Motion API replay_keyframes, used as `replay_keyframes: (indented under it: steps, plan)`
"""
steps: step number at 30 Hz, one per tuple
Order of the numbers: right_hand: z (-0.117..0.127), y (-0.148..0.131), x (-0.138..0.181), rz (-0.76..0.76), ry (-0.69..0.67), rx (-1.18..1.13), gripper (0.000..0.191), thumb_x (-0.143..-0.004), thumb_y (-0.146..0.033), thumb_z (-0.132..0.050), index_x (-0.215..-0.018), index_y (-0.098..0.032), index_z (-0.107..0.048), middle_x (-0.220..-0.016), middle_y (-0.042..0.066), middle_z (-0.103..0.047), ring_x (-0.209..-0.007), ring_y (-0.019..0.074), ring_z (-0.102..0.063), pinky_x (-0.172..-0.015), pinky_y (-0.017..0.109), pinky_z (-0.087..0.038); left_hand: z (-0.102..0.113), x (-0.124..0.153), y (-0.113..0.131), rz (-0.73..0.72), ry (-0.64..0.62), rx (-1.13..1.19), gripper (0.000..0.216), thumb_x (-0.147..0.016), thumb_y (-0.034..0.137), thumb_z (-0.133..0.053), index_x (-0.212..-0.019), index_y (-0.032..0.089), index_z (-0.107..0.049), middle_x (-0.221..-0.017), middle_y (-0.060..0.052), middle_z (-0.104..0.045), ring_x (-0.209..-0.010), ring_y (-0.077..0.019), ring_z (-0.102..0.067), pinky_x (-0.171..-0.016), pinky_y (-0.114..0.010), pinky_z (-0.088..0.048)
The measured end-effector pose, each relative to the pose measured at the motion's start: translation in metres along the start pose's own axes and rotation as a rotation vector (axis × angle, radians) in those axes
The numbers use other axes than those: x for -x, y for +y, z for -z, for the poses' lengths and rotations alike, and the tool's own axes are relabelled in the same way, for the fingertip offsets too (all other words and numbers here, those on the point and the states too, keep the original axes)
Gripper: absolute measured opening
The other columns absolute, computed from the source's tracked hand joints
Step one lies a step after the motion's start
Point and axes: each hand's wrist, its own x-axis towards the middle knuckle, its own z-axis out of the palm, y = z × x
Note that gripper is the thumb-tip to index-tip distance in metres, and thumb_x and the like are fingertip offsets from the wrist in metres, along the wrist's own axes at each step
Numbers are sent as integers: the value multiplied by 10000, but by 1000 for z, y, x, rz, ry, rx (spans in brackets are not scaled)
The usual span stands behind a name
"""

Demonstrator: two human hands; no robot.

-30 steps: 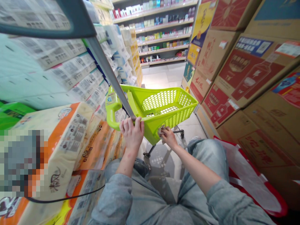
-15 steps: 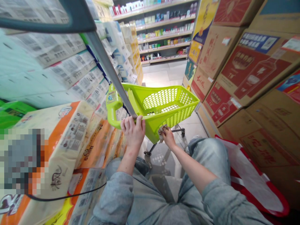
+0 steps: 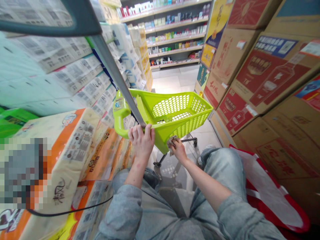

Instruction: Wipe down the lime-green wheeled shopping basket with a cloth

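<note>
A lime-green plastic shopping cart [image 3: 160,135] with a lattice basket stands on dark wheeled legs in front of my knees. My left hand [image 3: 143,141] is closed over the cart's near rim, beside the foot of a grey metal pole [image 3: 117,71]. The pole slants up to a dark handle [image 3: 85,20] at the upper left. My right hand [image 3: 179,150] pinches a crumpled greyish cloth [image 3: 172,141] against the lower outer side of the basket. Part of the cloth is hidden by the fingers.
Packs of tissue paper [image 3: 60,143] are stacked close on the left. Printed cardboard boxes [image 3: 270,73] rise on the right. A red and white bag [image 3: 272,190] lies by my right leg. Shelves of small goods [image 3: 175,33] stand across the aisle's far end.
My right hand has shifted slightly to the left with the cloth along the cart's side. The left hand and the cart stay practically where they were.
</note>
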Motion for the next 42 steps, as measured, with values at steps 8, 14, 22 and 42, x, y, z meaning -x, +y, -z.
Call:
replay_keyframes:
  steps: [8,14,22,42]
  plan:
    - [9,-9,2,-34,141,-83,265,-773,-171,-492,-1021,-195,-582,-974,76,-590,-905,203,-566,-808,318,-470,0,1,-2,-2,-8,-7,308,-902,384,-445,-1050,207,-649,-1047,-136,-581,-1151,-283,-440,-1061,-489,-200]
    - [30,13,-42,-173,425,-11,203,-777,-208,-467,-919,-174,-608,-947,105,-597,-922,235,-536,-867,371,-430,-1,1,-2,-7,-2,-29,307,-897,387,-454,-1048,208,-652,-1036,-134,-583,-1141,-284,-443,-1055,-484,-204]
    - [22,16,-36,-205,338,-21,163,-803,-276,-491,-874,-180,-603,-901,98,-621,-855,234,-554,-795,348,-438,-2,-1,-1,-17,-11,-41,318,-906,392,-437,-1056,208,-650,-1048,-141,-583,-1135,-283,-448,-1048,-492,-211]
    - [49,15,-53,-120,308,56,277,-779,-203,-447,-923,-184,-683,-903,87,-607,-846,214,-550,-815,338,-454,2,0,-11,-3,-10,-43,318,-893,404,-451,-1042,210,-654,-1020,-135,-567,-1118,-289,-439,-1043,-496,-204]
